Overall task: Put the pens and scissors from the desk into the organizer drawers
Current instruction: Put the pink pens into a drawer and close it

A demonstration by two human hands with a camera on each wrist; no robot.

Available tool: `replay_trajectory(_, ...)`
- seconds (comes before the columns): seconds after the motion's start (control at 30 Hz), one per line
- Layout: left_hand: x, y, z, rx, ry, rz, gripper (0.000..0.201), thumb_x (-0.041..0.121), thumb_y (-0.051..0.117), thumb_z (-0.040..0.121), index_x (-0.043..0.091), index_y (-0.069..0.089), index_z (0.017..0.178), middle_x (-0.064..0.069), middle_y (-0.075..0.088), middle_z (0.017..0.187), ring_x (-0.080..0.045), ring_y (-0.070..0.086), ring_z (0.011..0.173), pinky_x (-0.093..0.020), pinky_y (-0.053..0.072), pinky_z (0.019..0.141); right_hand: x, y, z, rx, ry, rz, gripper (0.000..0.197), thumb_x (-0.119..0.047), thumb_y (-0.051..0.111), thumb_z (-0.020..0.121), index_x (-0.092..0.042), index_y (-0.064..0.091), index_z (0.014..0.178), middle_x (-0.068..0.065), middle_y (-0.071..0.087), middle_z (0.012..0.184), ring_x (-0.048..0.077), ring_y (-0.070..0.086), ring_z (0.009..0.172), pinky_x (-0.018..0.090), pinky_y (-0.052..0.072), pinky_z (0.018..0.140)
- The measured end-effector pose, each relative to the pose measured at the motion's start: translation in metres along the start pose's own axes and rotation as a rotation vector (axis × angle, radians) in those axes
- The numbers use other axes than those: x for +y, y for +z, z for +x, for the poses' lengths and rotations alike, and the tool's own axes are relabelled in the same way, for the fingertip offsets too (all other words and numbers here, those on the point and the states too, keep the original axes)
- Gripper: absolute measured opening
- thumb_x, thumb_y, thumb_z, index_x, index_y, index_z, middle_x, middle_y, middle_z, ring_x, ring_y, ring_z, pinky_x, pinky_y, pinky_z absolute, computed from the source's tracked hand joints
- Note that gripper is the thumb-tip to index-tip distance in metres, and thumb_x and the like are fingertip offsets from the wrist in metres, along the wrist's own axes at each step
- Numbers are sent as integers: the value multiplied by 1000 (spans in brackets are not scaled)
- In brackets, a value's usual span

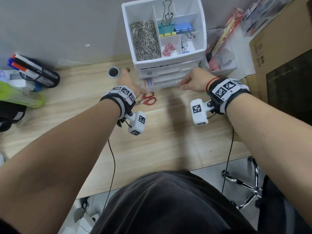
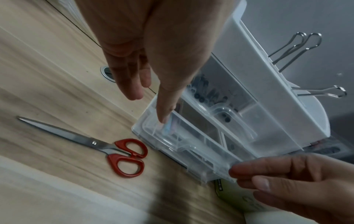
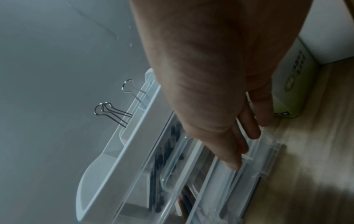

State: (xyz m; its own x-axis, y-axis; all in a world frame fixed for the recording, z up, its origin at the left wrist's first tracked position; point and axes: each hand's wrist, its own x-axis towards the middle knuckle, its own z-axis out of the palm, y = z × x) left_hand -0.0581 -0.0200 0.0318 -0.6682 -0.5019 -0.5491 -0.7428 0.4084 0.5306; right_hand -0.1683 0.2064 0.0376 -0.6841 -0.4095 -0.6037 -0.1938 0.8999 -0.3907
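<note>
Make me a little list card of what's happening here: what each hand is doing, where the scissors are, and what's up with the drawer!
left hand: fingers straight, thumb tip on the left end of the bottom drawer
right hand: pinches the drawer's right front corner
bottom drawer: clear plastic, pulled partly out of the organizer
scissors: red handles, flat on the desk, beside the drawer, not held

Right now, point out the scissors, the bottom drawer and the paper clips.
scissors (image 2: 125, 157): left wrist view, on the red handles, lying on the desk.
bottom drawer (image 2: 193, 154): left wrist view, on its clear front wall.
paper clips (image 1: 145, 41): head view, middle of the pile in the top tray.
</note>
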Motion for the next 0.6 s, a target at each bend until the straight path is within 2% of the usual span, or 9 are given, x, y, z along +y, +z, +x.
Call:
replay_trajectory(0.13, 1, -5, 12, -4, 74, 61, 96, 25, 89, 69, 21, 31, 145, 1, 59, 105, -23, 60, 100, -35, 49, 88, -1, 3, 7, 48, -19, 4, 45, -31, 73, 87, -16, 66, 130, 4, 66, 131, 21, 59, 122, 25, 40, 101)
replay_trajectory(0.2, 1, -6, 19, 6, 107, 62, 95, 29, 89, 70, 22, 33, 146, 3, 58, 105, -20, 58, 95, -31, 47, 79, -1, 6, 11, 40, -28, 33, 50, -31, 73, 87, -17, 63, 134, 3, 63, 136, 20, 58, 125, 26, 39, 105)
replay_trajectory(0.27, 1, -6, 24, 7, 113, 65, 94, 32, 89, 70, 21, 34, 146, 3, 59, 105, -18, 57, 93, -30, 45, 78, 1, 9, 15, 29, -44, 51, 52, -30, 73, 86, -17, 61, 135, 2, 62, 137, 20, 57, 126, 26, 39, 106)
replay_trajectory(0.43, -6, 1, 37, -41, 129, 75, 77, 36, 82, 78, 20, 43, 142, 2, 61, 109, -18, 57, 95, -29, 43, 78, 8, 17, 21, 125, -78, 113, 39, -26, 71, 88, -19, 69, 126, -1, 68, 129, 18, 62, 116, 25, 41, 105)
replay_trajectory(0.53, -10, 3, 41, -40, 165, 95, 73, 38, 82, 78, 15, 46, 137, 1, 59, 106, -18, 54, 92, -29, 40, 78, 11, 23, 23, 183, -72, 173, 32, -19, 66, 89, -21, 73, 120, -2, 72, 119, 16, 66, 106, 26, 45, 104)
replay_trajectory(0.6, -12, 3, 43, -38, 192, 115, 70, 40, 82, 76, 13, 50, 132, 1, 59, 102, -18, 54, 89, -29, 40, 77, 13, 28, 26, 218, -62, 210, 30, -16, 64, 89, -23, 76, 115, -2, 75, 114, 15, 67, 103, 23, 46, 101)
